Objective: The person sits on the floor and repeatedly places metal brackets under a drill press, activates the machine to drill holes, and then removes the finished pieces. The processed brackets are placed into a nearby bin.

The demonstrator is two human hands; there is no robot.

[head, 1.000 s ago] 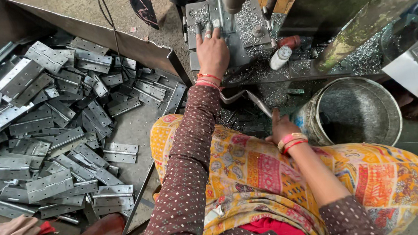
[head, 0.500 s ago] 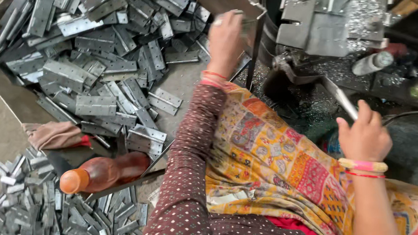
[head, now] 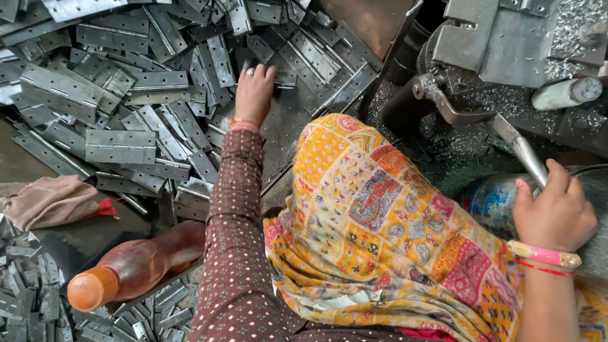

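Setting: small metalworking workshop, floor-level workstation. Evidence: large heap of identical grey steel hinges (head: 130, 96) piled in a sheet-metal tray (head: 373, 24); second heap of smaller hinges (head: 23, 306) on the floor; steel machine (head: 516, 25) with a long lever handle (head: 500, 131), its bed and surrounds strewn with bright metal shavings (head: 453, 151); grimy dark floor; rag (head: 49, 199) and amber plastic bottle (head: 134, 264) lying among the parts; worker seated low at the machine

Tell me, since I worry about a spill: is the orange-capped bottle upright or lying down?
Lying down. The bottle rests on its side, cap toward the lower left, beside the pile of metal hinges. Its cap looks on.
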